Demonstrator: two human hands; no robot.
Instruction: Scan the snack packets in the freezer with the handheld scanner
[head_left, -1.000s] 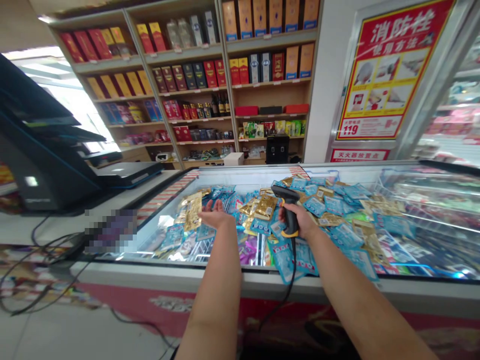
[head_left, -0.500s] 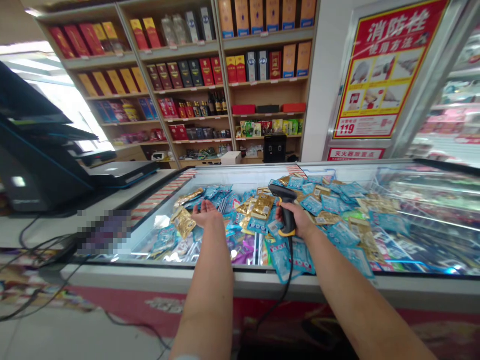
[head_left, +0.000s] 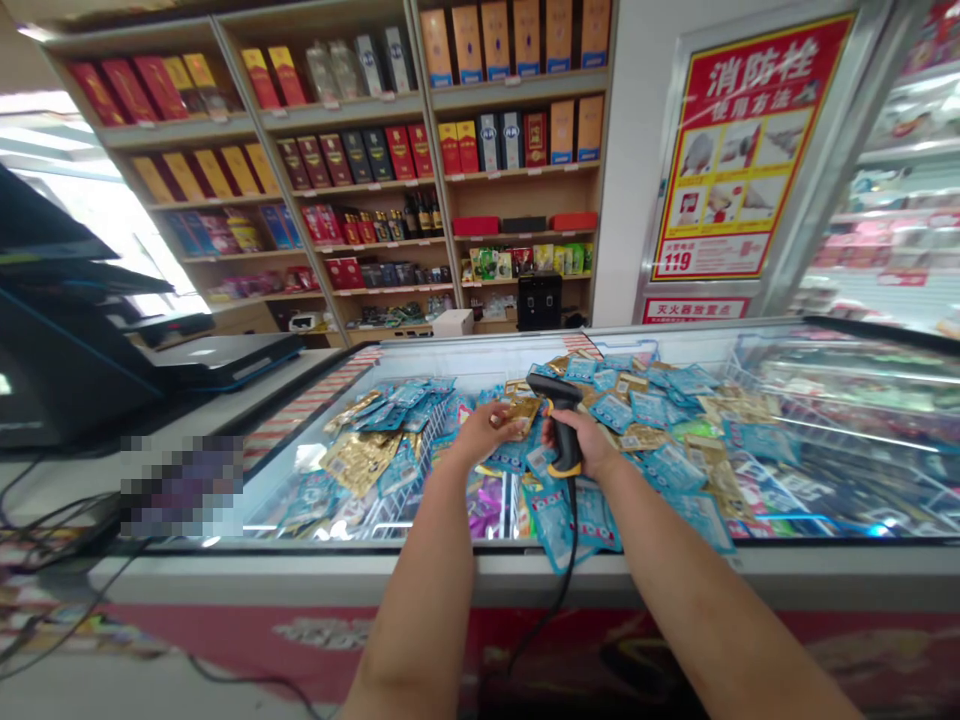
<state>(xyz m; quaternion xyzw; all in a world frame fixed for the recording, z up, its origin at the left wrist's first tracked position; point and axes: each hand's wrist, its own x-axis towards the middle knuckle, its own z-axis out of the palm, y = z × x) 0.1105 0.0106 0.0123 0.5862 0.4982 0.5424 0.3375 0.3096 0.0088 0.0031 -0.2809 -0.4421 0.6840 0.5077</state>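
Wrapped round the grip of a black-and-yellow barcode scanner (head_left: 564, 450), my right hand (head_left: 589, 445) holds it above the freezer, its cable hanging down over the front rim. Just left of the scanner head, my left hand (head_left: 487, 437) pinches the near edge of a gold packet (head_left: 524, 408). Blue packets (head_left: 570, 515) and other gold ones lie heaped beneath and around both hands. A larger gold packet (head_left: 360, 460) rests on the left pile, beside a white wire divider (head_left: 427, 445). My left fingertips are partly hidden by the hand itself.
The chest freezer's front rim (head_left: 300, 562) runs across before me. On the left counter stand a dark checkout machine (head_left: 67, 350) and a flat scale (head_left: 225, 352), with loose cables (head_left: 60, 515) below. Shelves of boxed bottles (head_left: 367, 155) and a red poster (head_left: 750, 150) are behind.
My left hand has moved right from the left pile, where it was open palm up, and has closed on a gold packet near the scanner. The right hand still holds the scanner.
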